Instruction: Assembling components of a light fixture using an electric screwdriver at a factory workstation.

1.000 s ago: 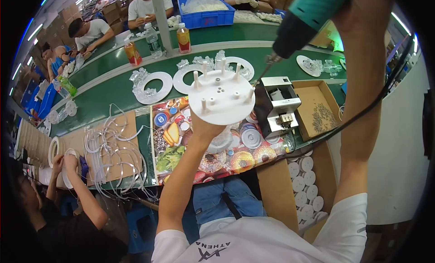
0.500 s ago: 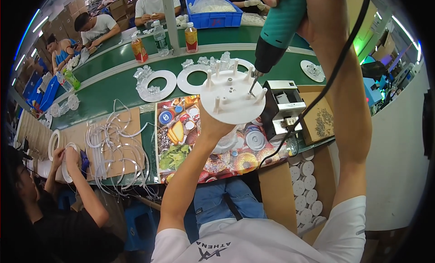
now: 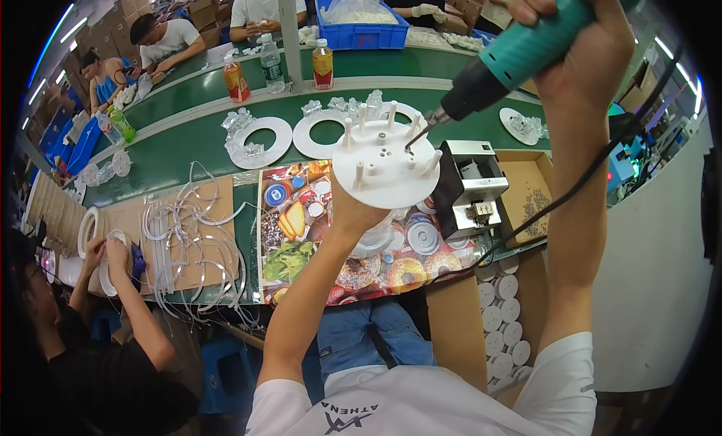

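A round white plastic disc (image 3: 376, 182) with several upright posts and small holes is held up over the bench. My left hand (image 3: 359, 213) is closed on it from beneath, its fingers mostly hidden by the disc. In my right hand (image 3: 590, 56) is a teal and black electric screwdriver (image 3: 519, 51), gripped around its body and slanting down to the left. Its thin bit reaches the disc's upper face among the posts, right of the centre. Whether a screw sits under the tip is too small to tell.
Right of the disc stand a black and silver screw feeder (image 3: 474, 188) and a cardboard tray (image 3: 515, 165) of screws. White rings (image 3: 259, 144) with clear plastic pieces lie behind. A box of white discs (image 3: 500, 316) is below. At left a co-worker handles a ring beside tangled strips (image 3: 192, 233).
My right hand has swung right, tilting the screwdriver flatter. The bit tip has shifted slightly left on the disc. My left hand and the disc stay almost where they were.
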Motion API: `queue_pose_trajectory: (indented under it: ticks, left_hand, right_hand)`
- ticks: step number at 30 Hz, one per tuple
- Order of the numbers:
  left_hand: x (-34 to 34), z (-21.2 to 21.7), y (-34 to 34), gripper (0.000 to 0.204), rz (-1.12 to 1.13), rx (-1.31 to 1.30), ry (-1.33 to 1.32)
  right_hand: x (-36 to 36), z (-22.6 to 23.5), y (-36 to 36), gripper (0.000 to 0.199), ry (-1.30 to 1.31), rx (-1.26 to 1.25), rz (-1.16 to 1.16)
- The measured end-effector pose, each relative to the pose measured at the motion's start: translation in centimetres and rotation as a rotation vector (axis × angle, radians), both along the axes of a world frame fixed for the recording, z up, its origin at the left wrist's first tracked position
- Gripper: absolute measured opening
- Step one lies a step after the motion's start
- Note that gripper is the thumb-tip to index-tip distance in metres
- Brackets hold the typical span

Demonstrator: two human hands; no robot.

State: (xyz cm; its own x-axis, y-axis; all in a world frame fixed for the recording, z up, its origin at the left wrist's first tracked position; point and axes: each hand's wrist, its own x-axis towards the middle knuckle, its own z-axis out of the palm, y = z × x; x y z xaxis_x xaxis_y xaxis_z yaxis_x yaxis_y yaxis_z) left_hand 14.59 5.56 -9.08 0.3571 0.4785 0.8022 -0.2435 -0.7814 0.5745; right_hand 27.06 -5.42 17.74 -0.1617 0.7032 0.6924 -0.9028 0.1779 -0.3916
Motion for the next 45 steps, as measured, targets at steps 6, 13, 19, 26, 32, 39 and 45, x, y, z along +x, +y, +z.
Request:
queue_pose_trajectory:
  ticks: [6, 13, 19, 26, 32, 39, 45]
  left_hand:
    - [-0.3, 0.7, -0.6, 0.064, -0.084, -0.166, -0.065]
    - [0.0, -0.2, -0.2, 0.062, -0.031, -0.059, 0.022]
    - [-0.1, 0.8, -0.3, 0.062, -0.067, -0.016, 0.049]
    - [-0.4, 0.8, -0.6, 0.061, -0.024, -0.012, 0.011]
    - [0.0, -0.6, -0.2, 0.064, -0.027, -0.030, 0.045]
    - [0.2, -1.6, 0.1, 0.068, 0.060, 0.015, 0.034]
    - [0.0, -1.0, 0.2, 0.070, -0.005, -0.045, 0.030]
  right_hand:
    - [1.0, -2.6, -2.1, 0.028, -0.208, 0.038, -1.231]
    - [1.8, -4.0, -2.9, 0.030, -0.098, -0.080, -1.321]
    - [2.2, -4.3, -3.3, 0.030, -0.083, -0.070, -1.314]
    - [2.6, -4.9, -3.7, 0.030, -0.085, -0.066, -1.332]
    - [1.8, -4.2, -4.0, 0.032, -0.149, -0.034, -1.343]
    - [0.9, -4.1, -5.0, 0.033, -0.264, 0.080, -1.301]
    - [0.4, -3.4, -4.6, 0.032, -0.350, 0.169, -1.355]
